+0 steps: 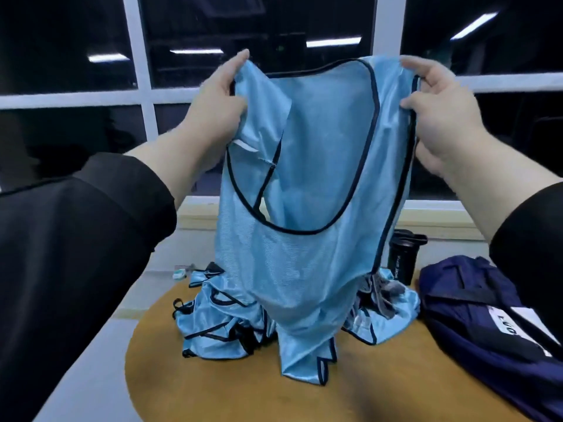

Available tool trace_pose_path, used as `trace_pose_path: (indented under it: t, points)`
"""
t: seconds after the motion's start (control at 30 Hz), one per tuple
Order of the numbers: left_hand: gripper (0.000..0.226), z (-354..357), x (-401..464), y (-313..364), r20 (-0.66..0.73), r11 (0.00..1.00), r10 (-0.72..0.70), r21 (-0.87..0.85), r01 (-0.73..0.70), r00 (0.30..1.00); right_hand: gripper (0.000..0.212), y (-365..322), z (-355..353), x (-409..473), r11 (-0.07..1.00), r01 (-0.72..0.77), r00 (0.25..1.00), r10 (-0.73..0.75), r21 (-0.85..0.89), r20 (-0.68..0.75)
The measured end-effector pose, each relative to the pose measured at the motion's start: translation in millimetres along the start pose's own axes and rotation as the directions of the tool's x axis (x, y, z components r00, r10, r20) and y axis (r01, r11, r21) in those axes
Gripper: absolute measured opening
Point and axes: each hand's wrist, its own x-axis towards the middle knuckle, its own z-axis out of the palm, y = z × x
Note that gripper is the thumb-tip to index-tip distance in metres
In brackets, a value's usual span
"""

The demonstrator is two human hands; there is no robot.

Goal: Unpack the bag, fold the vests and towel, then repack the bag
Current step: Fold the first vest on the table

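1. A light blue vest (307,184) is held up in the air by its two shoulder straps. The left hand (210,117) is curled round the left strap, thumb and fingers closed on the fabric; the right hand (438,117) pinches the right strap between thumb and bent fingers.

2. The vest's lower hem is seen draped onto the heap of other vests (225,318) lying crumpled on the round wooden table (380,379). If the vest is lifted or shaken out, a neighbouring vest could be dragged along, since the dark trim loops are tangled close together.

3. The left side of the held vest appears twisted, with a strap and a white label turned inward. If the garment is laid down as it hangs, an uneven fold is likely.

4. The fabric looks thin and slippery. A strap could be lost from either grip, and the vest would then fall back into the heap.

5. A black bottle (402,257) stands behind the heap, near the hanging fabric. It could be knocked over if the vest is swung toward it.

6. The navy bag (487,324) lies slumped at the table's right edge. It might be pushed off if folding room is cleared carelessly.

7. A grey cloth (387,300), possibly the towel, is partly buried in the heap and could be overlooked.
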Motion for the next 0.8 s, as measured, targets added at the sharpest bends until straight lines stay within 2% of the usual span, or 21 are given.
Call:
trace_pose_path:
  t: [0.13,0.23,0.37,0.43,0.5,0.57,0.63,0.7,0.73,0.8]
  points:
    - [0.077,-13,15,10,-0.036,0.999,0.038,0.019,-0.037,0.999,0.066,-19,-4,6,0.998,0.035,0.999,-0.037,-0.052,-0.031]
    - [0.071,-18,15,12,-0.03,0.999,0.041,-0.022,-0.042,0.999,0.063,-28,-2,0,0.999,0.035,0.998,-0.036,-0.024,-0.047]
    - [0.062,-19,10,8,-0.033,0.993,0.078,0.088,-0.075,0.996,0.067,-26,-4,4,0.994,0.018,0.993,-0.03,-0.107,-0.112]
    - [0.06,-21,11,7,-0.072,0.993,0.061,0.104,-0.053,0.996,0.064,-26,-5,5,0.99,-0.018,0.99,-0.002,-0.139,-0.143]
    - [0.063,-22,12,6,-0.101,1.0,-0.005,0.017,0.006,0.995,0.06,-24,-4,3,0.983,-0.05,0.991,0.027,-0.175,-0.132]
    - [0.069,-22,9,7,-0.056,0.997,-0.069,-0.021,0.068,0.996,0.059,-20,-3,1,0.976,-0.079,0.993,0.06,-0.201,-0.102]
    - [0.08,-20,2,4,0.044,0.983,-0.068,0.176,0.059,0.997,0.057,-15,-3,-1,0.975,-0.114,0.991,0.099,-0.188,-0.091]
    - [0.084,-18,-3,-5,0.126,0.911,-0.077,0.411,0.019,0.989,0.051,-13,-1,-5,0.987,-0.146,0.987,0.139,-0.075,-0.084]
    - [0.083,-19,-3,-12,0.138,0.876,-0.101,0.481,0.022,0.985,0.049,-12,1,-6,0.988,-0.155,0.985,0.154,-0.008,-0.079]
    - [0.082,-19,-6,-23,0.12,0.853,-0.142,0.518,0.06,0.983,0.052,-8,4,-6,0.985,-0.157,0.985,0.161,0.068,-0.056]
